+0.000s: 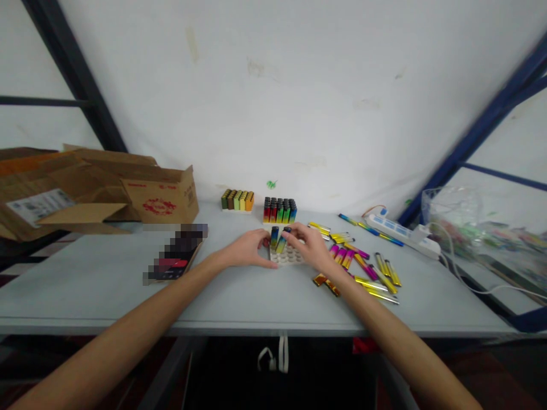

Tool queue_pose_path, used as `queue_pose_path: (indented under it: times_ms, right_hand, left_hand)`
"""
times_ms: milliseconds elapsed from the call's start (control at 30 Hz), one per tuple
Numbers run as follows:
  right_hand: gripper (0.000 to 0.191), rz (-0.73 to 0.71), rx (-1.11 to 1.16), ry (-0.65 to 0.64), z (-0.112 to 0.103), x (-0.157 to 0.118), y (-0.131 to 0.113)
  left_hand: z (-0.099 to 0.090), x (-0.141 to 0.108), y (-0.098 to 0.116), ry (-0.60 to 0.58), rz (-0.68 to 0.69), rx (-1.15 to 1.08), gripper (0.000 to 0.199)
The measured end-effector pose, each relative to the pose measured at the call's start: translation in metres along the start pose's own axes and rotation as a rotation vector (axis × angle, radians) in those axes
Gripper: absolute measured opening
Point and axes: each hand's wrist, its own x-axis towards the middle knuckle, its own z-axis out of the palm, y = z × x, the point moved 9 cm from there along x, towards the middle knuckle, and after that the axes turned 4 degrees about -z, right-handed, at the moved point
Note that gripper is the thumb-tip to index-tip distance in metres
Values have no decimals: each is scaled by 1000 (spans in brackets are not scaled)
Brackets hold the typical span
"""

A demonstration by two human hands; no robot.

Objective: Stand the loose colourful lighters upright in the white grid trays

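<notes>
A white holed tray (290,257) lies on the table in front of me. My left hand (248,248) is curved around its left end, thumb by the front corner and fingertips by the back. One capped tube, blue fading to yellow (274,236), stands upright in the tray close to those fingertips. Beside it, my right hand (314,246) pinches a second blue-yellow capped tube (281,245), tilted over the holes. Whether its lower end is inside a hole, I cannot tell. The right hand covers the tray's right end.
Two filled trays, one of yellow-brown tubes (237,200) and one of multicoloured tubes (280,210), stand by the wall. Loose shiny tubes (363,267) lie at right, near a power strip (404,234). Cardboard boxes (162,196) and a partly blurred dark item (177,256) occupy the left.
</notes>
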Motion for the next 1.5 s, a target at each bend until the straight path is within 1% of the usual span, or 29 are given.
queue_pose_path:
  times_ms: [133, 333, 433, 600, 667, 733, 800, 833, 900, 967, 1000, 1033, 1100, 1167, 1267, 1367, 1500]
  right_hand:
    - [25, -59, -82, -84, 11, 1, 0]
    - [25, -104, -237, -202, 18, 3, 6]
    - [26, -125, -304, -221, 22, 7, 6]
    - [27, -103, -470, -218, 32, 16, 8]
    - [30, -98, -489, -225, 34, 16, 7]
    - [34, -98, -468, -251, 32, 14, 9]
    - [38, -76, -440, -263, 17, 13, 17]
    - [39, -51, -441, -249, 3, 14, 25]
    - [39, 30, -506, -179, -36, 18, 49]
    - [35, 148, -678, -102, -84, 25, 82]
    - [32, 248, -785, -107, -105, 27, 104]
    - [32, 356, -886, -142, -123, 27, 127]
    - [33, 453, -945, -167, -148, 28, 160]
    - [34, 517, -971, -193, -157, 24, 184]
    - [31, 578, -989, -220, -155, 10, 205]
    - [29, 588, -991, -211, -148, 2, 209]
    - [23, 528, -944, -200, -143, 11, 199]
  left_hand:
    - [0, 0, 1, 4, -3, 1, 65]
    - [-1, -1, 2, 2, 6, 4, 63]
    - [-1, -1, 2, 6, 6, 6, 63]
    - [-1, 0, 4, 10, -4, 21, 62]
    - [-1, 0, 5, 4, -7, 31, 62]
    - [-1, 0, 4, -4, -14, 35, 63]
    - [-1, 0, 3, -8, -24, 28, 62]
    - [-2, 0, 2, -9, -28, 24, 62]
    - [-2, 0, 1, -13, -34, 20, 63]
    - [-2, 0, 1, -20, -40, 20, 65]
    - [-2, 0, 2, -24, -44, 21, 66]
    - [-2, -1, 2, -28, -46, 22, 66]
    - [-2, -1, 2, -30, -51, 24, 66]
    - [-2, -1, 2, -23, -50, 24, 65]
    - [-1, -2, 1, -10, -31, 12, 65]
    - [0, -1, -1, -5, -16, 4, 67]
    - [0, -1, -1, -9, -16, 10, 67]
